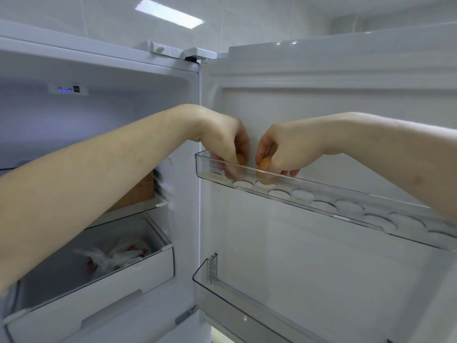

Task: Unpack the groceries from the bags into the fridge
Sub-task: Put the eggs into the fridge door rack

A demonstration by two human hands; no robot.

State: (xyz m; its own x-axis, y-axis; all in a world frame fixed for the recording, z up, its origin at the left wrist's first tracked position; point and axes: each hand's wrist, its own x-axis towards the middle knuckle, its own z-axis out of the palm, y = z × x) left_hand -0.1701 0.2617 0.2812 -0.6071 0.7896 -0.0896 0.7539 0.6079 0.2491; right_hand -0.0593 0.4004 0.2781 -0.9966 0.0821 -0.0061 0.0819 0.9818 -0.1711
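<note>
Two eggs are going into the door tray — the right hand is pinching one egg above a cup, the left hand curling round another, lowering each upright so it seats. Empty cups are running rightward under the right arm.

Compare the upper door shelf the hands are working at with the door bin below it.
The egg shelf has round egg cups along its floor; the lower door bin shows none. The left hand and right hand each hold a brown egg in the egg shelf; the lower door bin has no hand in it. Both are clear plastic, mounted on the open door.
</note>
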